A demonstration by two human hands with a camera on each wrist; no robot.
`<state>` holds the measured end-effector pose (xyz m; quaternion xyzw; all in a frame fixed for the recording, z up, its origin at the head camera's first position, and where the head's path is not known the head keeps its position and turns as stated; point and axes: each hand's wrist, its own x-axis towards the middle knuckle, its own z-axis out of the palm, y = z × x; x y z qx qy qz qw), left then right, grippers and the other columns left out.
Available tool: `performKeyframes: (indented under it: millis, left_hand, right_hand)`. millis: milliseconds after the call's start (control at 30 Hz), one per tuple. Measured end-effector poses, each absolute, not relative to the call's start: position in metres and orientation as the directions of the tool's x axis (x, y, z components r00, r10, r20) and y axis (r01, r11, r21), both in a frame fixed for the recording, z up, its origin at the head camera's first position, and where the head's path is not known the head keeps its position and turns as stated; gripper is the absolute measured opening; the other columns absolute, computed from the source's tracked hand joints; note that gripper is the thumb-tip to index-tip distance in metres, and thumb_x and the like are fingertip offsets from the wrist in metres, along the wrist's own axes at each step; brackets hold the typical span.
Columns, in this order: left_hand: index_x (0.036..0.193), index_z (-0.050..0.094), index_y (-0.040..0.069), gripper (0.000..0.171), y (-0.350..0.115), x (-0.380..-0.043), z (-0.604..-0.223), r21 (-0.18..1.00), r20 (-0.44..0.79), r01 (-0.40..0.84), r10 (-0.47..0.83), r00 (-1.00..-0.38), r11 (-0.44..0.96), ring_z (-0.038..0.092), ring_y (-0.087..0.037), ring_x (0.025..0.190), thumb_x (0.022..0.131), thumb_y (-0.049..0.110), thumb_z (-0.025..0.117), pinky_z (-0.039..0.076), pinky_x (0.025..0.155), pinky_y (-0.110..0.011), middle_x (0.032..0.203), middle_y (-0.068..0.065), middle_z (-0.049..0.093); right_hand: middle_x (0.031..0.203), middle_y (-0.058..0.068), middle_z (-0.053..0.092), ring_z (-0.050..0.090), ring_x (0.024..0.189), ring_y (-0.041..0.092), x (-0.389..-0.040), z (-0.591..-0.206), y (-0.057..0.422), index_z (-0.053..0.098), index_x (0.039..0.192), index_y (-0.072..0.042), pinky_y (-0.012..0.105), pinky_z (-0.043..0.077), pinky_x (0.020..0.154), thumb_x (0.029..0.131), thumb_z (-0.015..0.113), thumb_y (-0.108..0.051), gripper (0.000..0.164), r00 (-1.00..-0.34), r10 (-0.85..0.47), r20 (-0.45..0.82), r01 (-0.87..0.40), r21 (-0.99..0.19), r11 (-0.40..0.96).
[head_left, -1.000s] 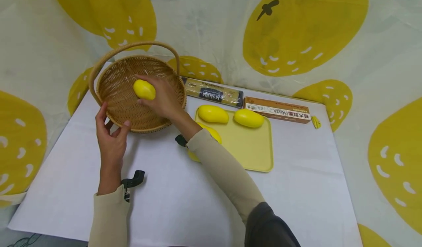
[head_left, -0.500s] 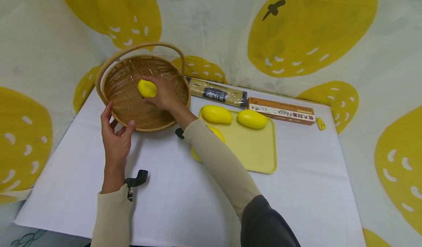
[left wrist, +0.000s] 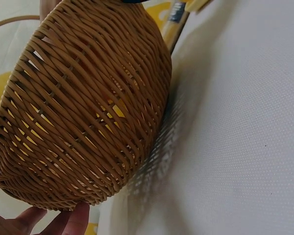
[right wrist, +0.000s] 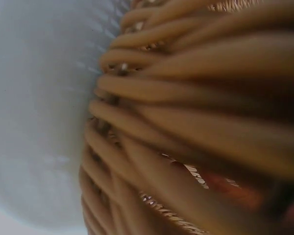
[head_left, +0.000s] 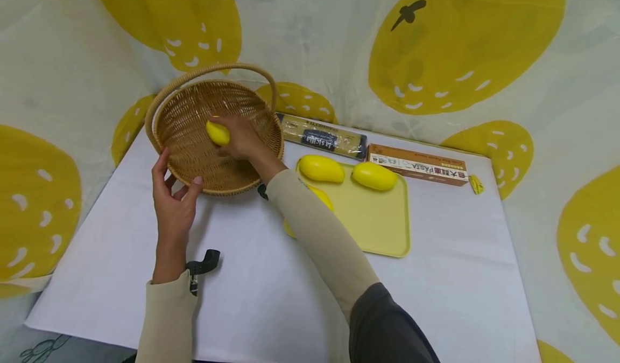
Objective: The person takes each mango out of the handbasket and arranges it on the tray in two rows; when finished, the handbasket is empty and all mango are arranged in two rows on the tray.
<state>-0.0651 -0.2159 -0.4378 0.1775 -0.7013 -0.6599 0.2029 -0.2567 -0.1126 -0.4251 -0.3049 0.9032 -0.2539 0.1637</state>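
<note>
A round wicker basket [head_left: 186,142] with an arched handle leans toward me at the table's back left. My left hand [head_left: 173,204] holds its near-left rim, thumb and fingers spread along the edge; in the left wrist view the fingertips [left wrist: 78,218] press the woven wall. Reaching in over the right side, my right hand [head_left: 242,138] grips a yellow mango [head_left: 218,133] inside the basket. Close weave [right wrist: 152,98] fills most of the right wrist view and mostly hides that hand. Through gaps in the weave, the left wrist view shows a bit of yellow.
A pale yellow tray [head_left: 378,225] bears two mangoes [head_left: 322,168] at its back and another [head_left: 322,196] partly behind my right sleeve. Behind lie a spaghetti pack [head_left: 323,138] and a brown pasta box [head_left: 416,163]. A small yellow piece [head_left: 476,184] lies beside the box. Patterned cloth backs the table.
The head view has shifted, so everything sits slightly farther right. Within the basket, my right hand has turned the mango, and less of it shows. My left hand stays on the rim.
</note>
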Motion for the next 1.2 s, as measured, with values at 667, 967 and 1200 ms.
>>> performKeyframes:
  millis: [667,967,1200]
  left_hand:
    - [0.165,0.035,0.033,0.08,-0.226,-0.068,-0.459,0.997,0.051,0.01,-0.526,-0.849,0.081,0.039,-0.033,0.149,0.099,0.007,0.072,0.045,0.108,-0.033,0.172,0.007,0.03]
    - [0.165,0.033,0.035,0.081,-0.225,-0.067,-0.458,0.995,0.044,-0.008,-0.52,-0.853,0.097,0.038,-0.031,0.15,0.099,0.009,0.072,0.044,0.113,-0.037,0.172,0.011,0.029]
    - [0.165,0.034,0.034,0.081,-0.225,-0.068,-0.456,0.996,0.039,-0.008,-0.526,-0.849,0.087,0.038,-0.032,0.15,0.099,0.006,0.072,0.045,0.112,-0.038,0.172,0.008,0.029]
  right_hand:
    - [0.158,-0.004,0.052,0.05,0.134,0.015,-0.24,-0.416,-0.106,0.06,0.151,-0.035,0.036,0.043,0.116,0.09,0.086,-0.014,0.07,-0.678,-0.65,-0.344,-0.382,-0.59,0.711]
    - [0.155,-0.001,0.056,0.052,0.129,0.015,-0.232,-0.411,-0.095,0.06,0.151,-0.035,0.033,0.045,0.109,0.09,0.086,-0.014,0.069,-0.606,-0.707,-0.364,-0.393,-0.636,0.665]
    - [0.157,-0.004,0.055,0.055,0.122,0.013,-0.226,-0.405,-0.089,0.055,0.155,-0.034,0.03,0.049,0.102,0.091,0.085,-0.014,0.074,-0.615,-0.733,-0.29,-0.401,-0.686,0.607]
